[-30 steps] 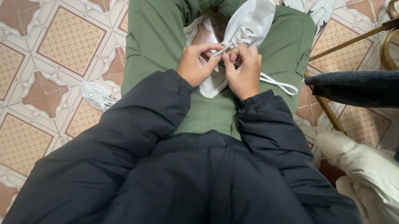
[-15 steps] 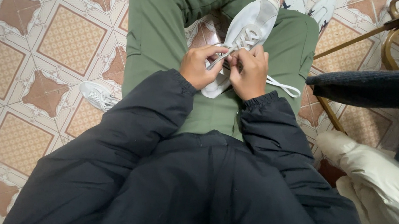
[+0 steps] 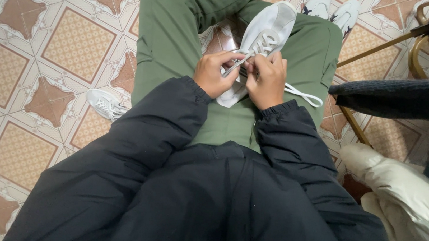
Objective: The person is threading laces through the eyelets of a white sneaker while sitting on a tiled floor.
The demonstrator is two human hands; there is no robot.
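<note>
White sneaker (image 3: 265,41) sits on the lap, propped on the green trousers (image 3: 169,41) top-center of frame, prob so the laces face up w/in easy reach. Left hand (image 3: 215,74) and right hand (image 3: 267,81) both pinch the lace (image 3: 239,63) just below the shoe's tongue, touching. Loose lace end trails right. Another sneaker (image 3: 105,105) on the tiles, mid-left.

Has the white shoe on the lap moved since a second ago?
No. The white shoe lies in the same spot on the green trousers, toe pointing away, with both hands at its laces.
</note>
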